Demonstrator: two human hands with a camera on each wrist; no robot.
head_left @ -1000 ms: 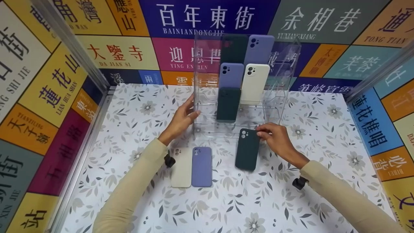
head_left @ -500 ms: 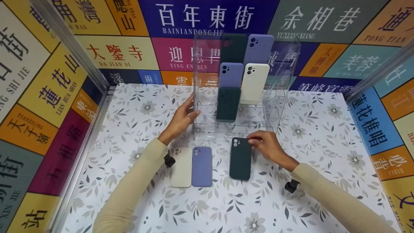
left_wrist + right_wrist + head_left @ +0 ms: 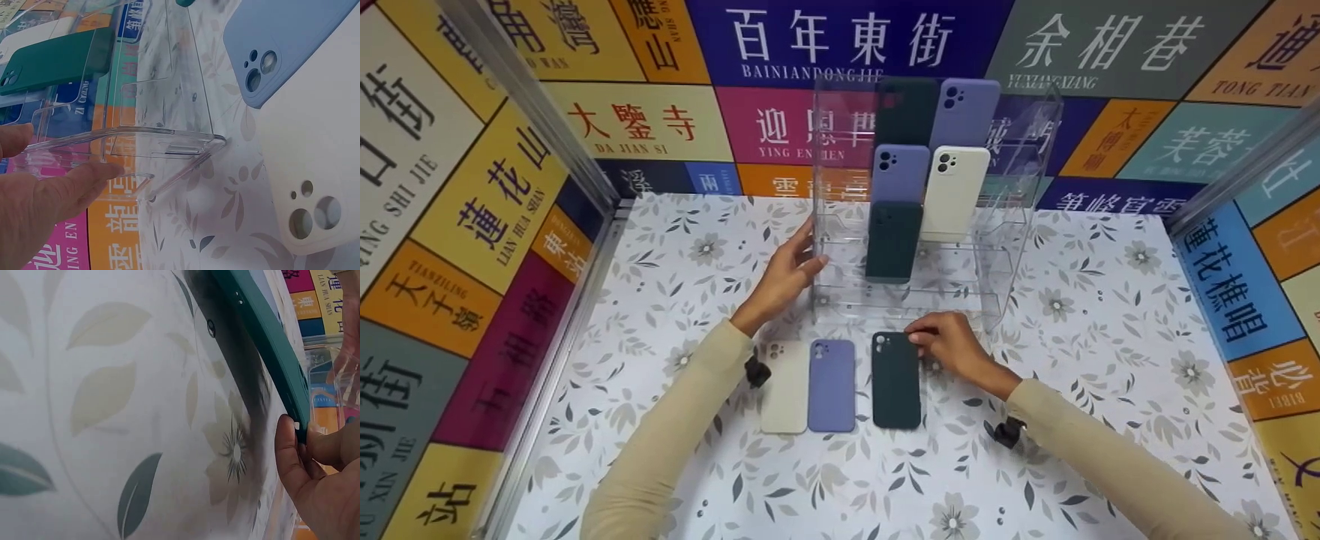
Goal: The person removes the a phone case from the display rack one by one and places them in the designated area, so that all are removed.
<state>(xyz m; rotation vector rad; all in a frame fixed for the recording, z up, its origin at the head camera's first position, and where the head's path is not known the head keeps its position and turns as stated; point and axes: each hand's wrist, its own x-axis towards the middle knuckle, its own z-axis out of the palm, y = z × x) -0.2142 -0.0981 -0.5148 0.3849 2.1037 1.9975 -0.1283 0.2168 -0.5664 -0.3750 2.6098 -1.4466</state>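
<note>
While the left hand (image 3: 780, 281) rests flat-fingered against the clear stand (image 3: 930, 202), the right hand (image 3: 952, 349) pinches the dark green case (image 3: 896, 379), whose long axis runs toward the person.

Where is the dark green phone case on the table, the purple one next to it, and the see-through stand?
dark green phone case (image 3: 896, 382), head view, middle of its back.
purple phone case (image 3: 832, 388), head view, middle of its back.
clear acrylic stand (image 3: 840, 292), head view, lower left front shelf.
</note>
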